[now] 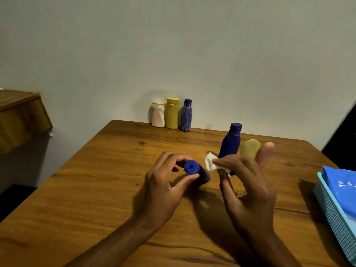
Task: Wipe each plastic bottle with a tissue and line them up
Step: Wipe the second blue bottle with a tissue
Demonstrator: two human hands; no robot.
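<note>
Bottles: seven; tissue (211, 164): one, in right hand (248, 182).

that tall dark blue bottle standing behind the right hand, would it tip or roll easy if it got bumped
The tall dark blue bottle looks narrow for its height, so a knock near the cap would probably tip it. Its body seems rounded, so once down it may roll on the wooden table. It appears to be smooth plastic, likely light and a little slippery.

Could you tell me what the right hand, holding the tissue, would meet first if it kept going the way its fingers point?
Probably the blue bottle held in the left hand: the right hand and its tissue point left towards it, though depth is unclear.
</note>
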